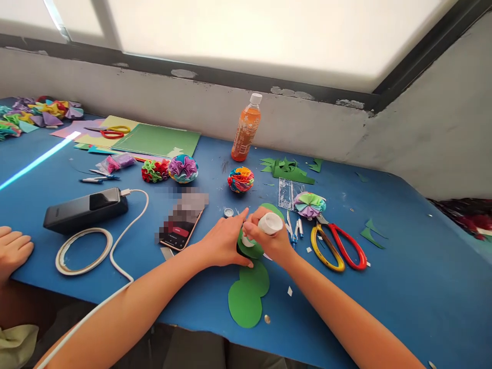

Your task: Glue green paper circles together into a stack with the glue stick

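My right hand (269,238) is closed around a white bottle (271,224), probably glue, tipped with its round base up and its lower end over the green paper. My left hand (226,241) lies beside it on the table, thumb and forefinger stretched apart around the paper's edge. The green paper cut-out (246,302) has rounded lobes and runs from under my hands towards the table's front edge; its middle is partly hidden. A small round cap (228,212) rests just beyond my left hand.
Scissors (338,246) with red and yellow handles and a ruffled paper ball (310,204) lie to the right. A phone (182,225), tape roll (83,251) and cabled power bank (86,207) are left. An orange drink bottle (246,128) stands behind. Another person's hand (13,251) rests far left.
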Demonstrator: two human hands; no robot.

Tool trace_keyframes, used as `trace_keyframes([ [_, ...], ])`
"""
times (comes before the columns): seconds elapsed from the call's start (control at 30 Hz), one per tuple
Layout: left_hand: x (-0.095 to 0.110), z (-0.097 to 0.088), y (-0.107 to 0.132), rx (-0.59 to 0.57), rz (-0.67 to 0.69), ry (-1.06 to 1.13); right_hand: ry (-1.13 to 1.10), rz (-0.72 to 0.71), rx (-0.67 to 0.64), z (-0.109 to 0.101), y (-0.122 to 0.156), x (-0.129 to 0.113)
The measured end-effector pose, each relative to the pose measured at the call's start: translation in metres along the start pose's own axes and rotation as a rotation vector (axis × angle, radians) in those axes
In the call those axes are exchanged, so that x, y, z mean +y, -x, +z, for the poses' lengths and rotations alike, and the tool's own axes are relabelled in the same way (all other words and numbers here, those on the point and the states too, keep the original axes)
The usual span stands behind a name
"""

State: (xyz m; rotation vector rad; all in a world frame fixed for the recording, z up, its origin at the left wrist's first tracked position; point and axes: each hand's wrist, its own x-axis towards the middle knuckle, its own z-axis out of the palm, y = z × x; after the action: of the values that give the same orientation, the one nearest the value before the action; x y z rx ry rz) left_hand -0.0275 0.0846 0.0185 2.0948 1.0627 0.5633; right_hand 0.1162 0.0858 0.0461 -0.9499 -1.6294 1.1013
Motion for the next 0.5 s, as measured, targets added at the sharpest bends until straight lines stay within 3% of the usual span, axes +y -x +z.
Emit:
trace_keyframes([
  [0.17,-0.002,-0.004,0.000,-0.027,-0.018,0.043,0.100,0.025,0.034,0.007,-0.001,0.005],
  [0.3,-0.005,-0.001,0.000,-0.003,-0.031,0.030,0.084,0.003,0.110,-0.007,0.005,0.010],
  [0.37,-0.005,0.000,0.000,0.007,0.003,0.021,0.074,0.015,0.085,-0.015,0.009,0.010],
  [0.43,-0.006,0.001,0.001,0.018,0.036,0.018,0.042,0.033,0.056,-0.023,0.011,0.005],
  [0.5,-0.006,0.001,0.001,0.052,0.037,0.069,-0.021,0.006,0.125,-0.030,0.009,-0.004],
])
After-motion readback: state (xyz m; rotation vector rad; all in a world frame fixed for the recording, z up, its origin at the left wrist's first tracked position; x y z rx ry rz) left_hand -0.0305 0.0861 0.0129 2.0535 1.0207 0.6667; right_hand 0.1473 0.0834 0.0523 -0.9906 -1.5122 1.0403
